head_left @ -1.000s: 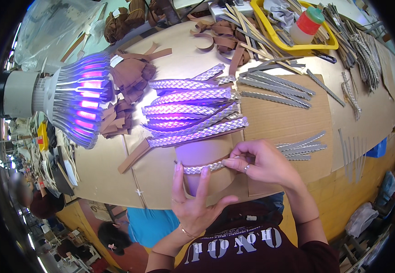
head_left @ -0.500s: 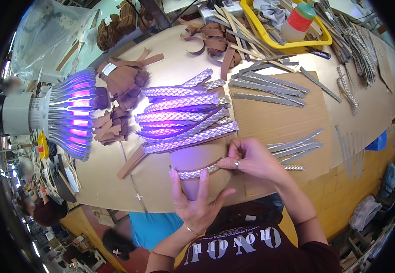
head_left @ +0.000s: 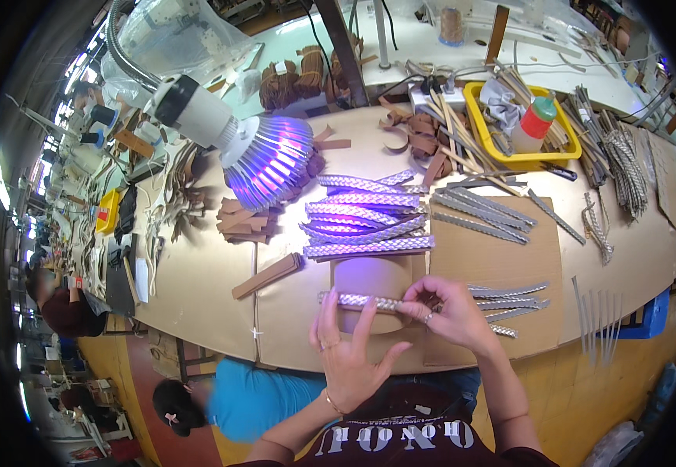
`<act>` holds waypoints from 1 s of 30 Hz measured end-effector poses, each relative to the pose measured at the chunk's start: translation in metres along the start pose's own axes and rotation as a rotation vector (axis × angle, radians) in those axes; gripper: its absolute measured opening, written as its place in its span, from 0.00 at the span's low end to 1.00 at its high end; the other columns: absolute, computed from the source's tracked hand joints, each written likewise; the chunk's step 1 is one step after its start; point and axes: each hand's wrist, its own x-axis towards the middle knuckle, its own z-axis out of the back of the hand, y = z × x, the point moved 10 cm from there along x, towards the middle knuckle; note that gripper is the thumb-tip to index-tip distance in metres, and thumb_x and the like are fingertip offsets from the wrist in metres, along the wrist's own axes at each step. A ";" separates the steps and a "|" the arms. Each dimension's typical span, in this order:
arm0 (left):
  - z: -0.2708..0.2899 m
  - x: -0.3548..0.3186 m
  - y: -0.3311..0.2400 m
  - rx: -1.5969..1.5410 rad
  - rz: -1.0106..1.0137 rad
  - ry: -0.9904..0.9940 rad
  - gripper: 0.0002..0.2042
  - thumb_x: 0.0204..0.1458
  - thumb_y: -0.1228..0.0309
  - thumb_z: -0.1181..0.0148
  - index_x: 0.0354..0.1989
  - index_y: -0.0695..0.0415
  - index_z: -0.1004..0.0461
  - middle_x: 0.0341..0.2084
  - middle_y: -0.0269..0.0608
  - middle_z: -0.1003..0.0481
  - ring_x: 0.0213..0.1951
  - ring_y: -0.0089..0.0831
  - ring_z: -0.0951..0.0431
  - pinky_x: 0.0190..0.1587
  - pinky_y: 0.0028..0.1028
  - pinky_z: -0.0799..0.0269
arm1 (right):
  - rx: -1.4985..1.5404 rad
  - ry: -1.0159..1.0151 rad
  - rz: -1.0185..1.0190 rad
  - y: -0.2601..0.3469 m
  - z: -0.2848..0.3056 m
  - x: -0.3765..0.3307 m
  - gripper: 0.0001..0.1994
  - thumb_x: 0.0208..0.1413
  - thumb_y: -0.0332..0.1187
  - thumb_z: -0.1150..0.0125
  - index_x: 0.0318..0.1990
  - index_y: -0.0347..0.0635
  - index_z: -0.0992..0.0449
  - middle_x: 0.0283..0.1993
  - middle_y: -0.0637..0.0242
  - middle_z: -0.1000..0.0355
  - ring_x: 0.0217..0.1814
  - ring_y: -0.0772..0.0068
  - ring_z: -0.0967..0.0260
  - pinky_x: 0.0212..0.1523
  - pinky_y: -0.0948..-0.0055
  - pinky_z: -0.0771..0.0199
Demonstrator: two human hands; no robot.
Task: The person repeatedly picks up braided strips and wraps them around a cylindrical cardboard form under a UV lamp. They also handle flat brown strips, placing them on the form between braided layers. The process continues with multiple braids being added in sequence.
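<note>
A short silver braided strap lies crosswise over a smooth curved form on the table. My left hand has its fingers spread, with two fingertips pressing the strap's left part and the thumb out to the side. At the strap's right end my right hand pinches it between thumb and fingers; part of that end is hidden. Just beyond the form lies a pile of similar braided straps, lit violet by a large finned lamp.
Grey braided strips lie on a cardboard sheet to the right. Brown strips sit at the left. A yellow tray holds a bottle at the far right. A person in blue is close by on the left.
The view has shifted, so the table and lamp appear elsewhere in the picture. My left fingers still press the strap, and my right hand still pinches its right end.
</note>
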 end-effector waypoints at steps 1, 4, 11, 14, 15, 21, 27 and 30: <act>0.009 -0.004 -0.002 0.003 -0.008 -0.084 0.44 0.42 0.49 0.28 0.66 0.57 0.40 0.66 0.70 0.52 0.69 0.63 0.55 0.67 0.58 0.63 | 0.041 0.039 0.003 0.006 -0.002 0.000 0.10 0.56 0.34 0.32 0.37 0.35 0.23 0.29 0.71 0.27 0.31 0.84 0.32 0.32 0.80 0.30; 0.031 -0.015 -0.007 0.128 -0.078 -0.284 0.50 0.44 0.45 0.31 0.70 0.59 0.50 0.69 0.68 0.57 0.71 0.64 0.60 0.68 0.59 0.66 | 0.145 0.135 -0.026 0.026 -0.010 -0.001 0.06 0.57 0.29 0.33 0.36 0.37 0.23 0.31 0.74 0.27 0.33 0.85 0.31 0.34 0.82 0.29; 0.068 -0.027 0.003 -0.032 -0.231 -0.638 0.38 0.53 0.49 0.39 0.66 0.60 0.44 0.69 0.67 0.56 0.71 0.62 0.58 0.68 0.59 0.62 | 0.093 0.054 0.336 0.098 0.017 0.044 0.06 0.57 0.30 0.33 0.36 0.37 0.23 0.31 0.72 0.26 0.33 0.86 0.31 0.34 0.81 0.29; 0.057 -0.024 -0.003 -0.058 -0.235 -0.615 0.32 0.56 0.54 0.41 0.63 0.60 0.41 0.69 0.66 0.54 0.71 0.61 0.55 0.68 0.59 0.61 | -0.097 -0.215 0.270 0.091 0.053 0.049 0.09 0.54 0.32 0.30 0.37 0.37 0.23 0.31 0.72 0.26 0.31 0.84 0.32 0.33 0.79 0.30; 0.051 -0.022 -0.005 -0.074 -0.234 -0.588 0.31 0.55 0.55 0.40 0.62 0.59 0.39 0.68 0.66 0.53 0.71 0.61 0.54 0.69 0.59 0.63 | -0.218 -0.366 0.323 0.094 0.069 0.037 0.10 0.52 0.33 0.29 0.37 0.38 0.22 0.32 0.71 0.27 0.30 0.83 0.33 0.32 0.78 0.31; 0.023 -0.018 -0.005 -0.096 -0.211 -0.347 0.21 0.51 0.61 0.37 0.52 0.54 0.29 0.65 0.64 0.45 0.68 0.66 0.49 0.68 0.62 0.73 | -0.524 -0.796 0.214 0.069 0.137 -0.040 0.12 0.51 0.37 0.29 0.37 0.40 0.22 0.34 0.64 0.28 0.29 0.72 0.32 0.30 0.73 0.31; 0.006 -0.011 -0.020 -0.160 -0.289 -0.233 0.15 0.47 0.66 0.34 0.45 0.52 0.24 0.63 0.62 0.41 0.67 0.64 0.45 0.69 0.62 0.73 | -0.824 -0.530 0.003 0.014 0.133 -0.086 0.13 0.49 0.34 0.29 0.40 0.40 0.22 0.40 0.62 0.28 0.41 0.64 0.30 0.43 0.68 0.29; 0.004 -0.006 -0.031 -0.198 -0.311 -0.253 0.16 0.44 0.67 0.32 0.43 0.50 0.23 0.62 0.61 0.38 0.66 0.62 0.42 0.69 0.61 0.72 | -0.816 -0.506 0.036 -0.003 0.120 -0.090 0.16 0.47 0.34 0.28 0.43 0.40 0.22 0.45 0.59 0.29 0.50 0.56 0.32 0.51 0.62 0.31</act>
